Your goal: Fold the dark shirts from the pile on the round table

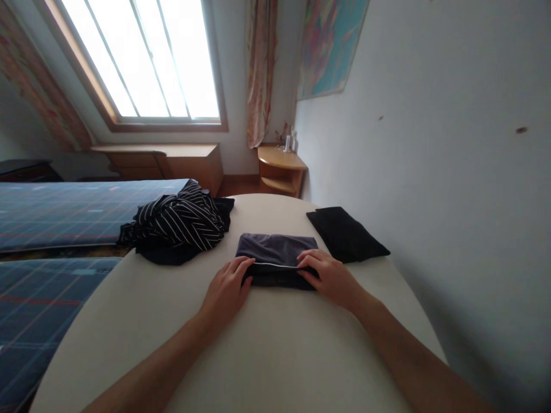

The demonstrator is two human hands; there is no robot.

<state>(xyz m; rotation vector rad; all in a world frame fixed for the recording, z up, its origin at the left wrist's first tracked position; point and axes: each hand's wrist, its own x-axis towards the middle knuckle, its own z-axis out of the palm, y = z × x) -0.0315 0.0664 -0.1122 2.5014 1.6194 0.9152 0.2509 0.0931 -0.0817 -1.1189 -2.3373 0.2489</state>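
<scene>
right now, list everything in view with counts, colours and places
table: 1, off-white, foreground
grey cloth: 1, grey and black, mid-table
black cloth: 1, black, right of grey cloth
clothes pile: 1, dark, white-striped, table's left edge
beds: 2, blue plaid, left
window: 1, bright white, upper left
curtains: 2, pinkish, beside window
desk: 1, light brown, below window
dark cabinet: 1, black, far left
corner shelf: 1, light brown, back corner
small items: count unclear, white and reddish, on corner shelf
poster: 1, blue and pink, on wall
wall: 1, white, right
left hand: 1, bare, grey cloth's left end
right hand: 1, bare, grey cloth's right end
</scene>
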